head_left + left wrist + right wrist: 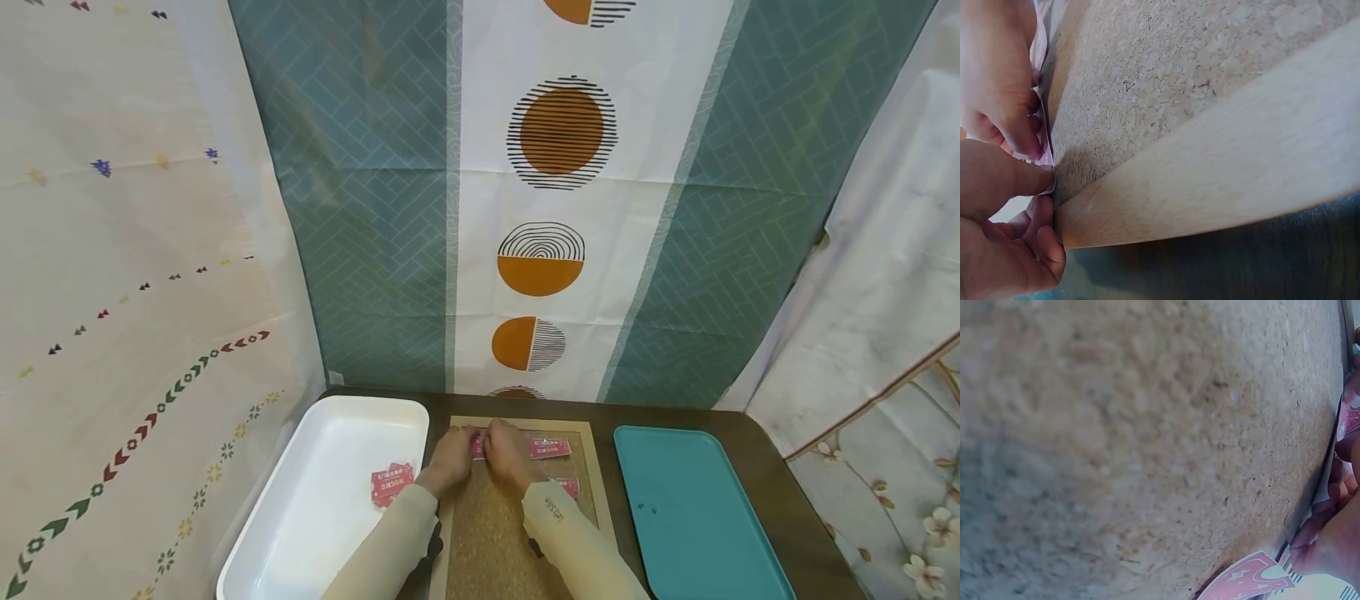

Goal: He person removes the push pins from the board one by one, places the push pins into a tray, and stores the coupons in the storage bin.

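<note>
A pink coupon (477,447) with white print lies near the top of a cork board (495,533), between my two hands. My left hand (452,457) pinches its left end; in the left wrist view the thumb (1032,179) lies on the coupon close to the wooden frame. My right hand (508,454) holds the same strip with curled fingers, its fingertips partly hidden. Right of that hand a second coupon (550,448) lies on the cork. Another coupon (567,486) sits lower, partly covered by the right wrist; a coupon's end (1244,578) also shows in the right wrist view.
A white tray (322,500) stands on the left, with a small pile of pink coupons (392,483) at its right side. To the right lies a teal tray (697,508) with a few tiny items (648,508) on it. The dark table (772,483) ends at hanging curtains.
</note>
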Motion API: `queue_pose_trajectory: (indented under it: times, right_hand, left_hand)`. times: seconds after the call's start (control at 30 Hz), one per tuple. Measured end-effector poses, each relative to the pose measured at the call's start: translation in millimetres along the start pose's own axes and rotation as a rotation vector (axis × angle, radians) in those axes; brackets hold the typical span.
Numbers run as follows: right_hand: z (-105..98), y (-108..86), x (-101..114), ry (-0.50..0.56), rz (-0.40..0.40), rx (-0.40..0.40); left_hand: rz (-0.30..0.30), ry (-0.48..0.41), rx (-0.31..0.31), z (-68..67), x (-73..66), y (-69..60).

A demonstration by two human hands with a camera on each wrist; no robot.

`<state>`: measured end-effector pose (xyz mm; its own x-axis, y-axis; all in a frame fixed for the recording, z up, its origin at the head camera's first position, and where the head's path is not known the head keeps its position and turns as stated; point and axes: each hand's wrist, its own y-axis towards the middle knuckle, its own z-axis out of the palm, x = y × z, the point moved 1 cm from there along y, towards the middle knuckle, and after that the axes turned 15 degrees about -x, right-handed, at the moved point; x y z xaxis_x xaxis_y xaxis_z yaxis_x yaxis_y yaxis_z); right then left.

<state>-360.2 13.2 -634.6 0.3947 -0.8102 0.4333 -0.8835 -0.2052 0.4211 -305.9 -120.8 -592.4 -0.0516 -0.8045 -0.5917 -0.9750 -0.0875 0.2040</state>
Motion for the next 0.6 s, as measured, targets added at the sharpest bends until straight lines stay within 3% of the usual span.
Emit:
queue_pose_trajectory:
  times: [0.3, 0.6]
  right_hand:
    - [-13, -3.0, 9, 0.0, 0.011, 0.021]
    - [-21, -1.9, 12, 0.045, 0.046, 0.071]
  left_hand:
    - [0.033, 0.021, -0.019, 2.4, 2.8, 0.1]
    - [0.015, 0.011, -0.007, 1.2, 1.7, -0.1]
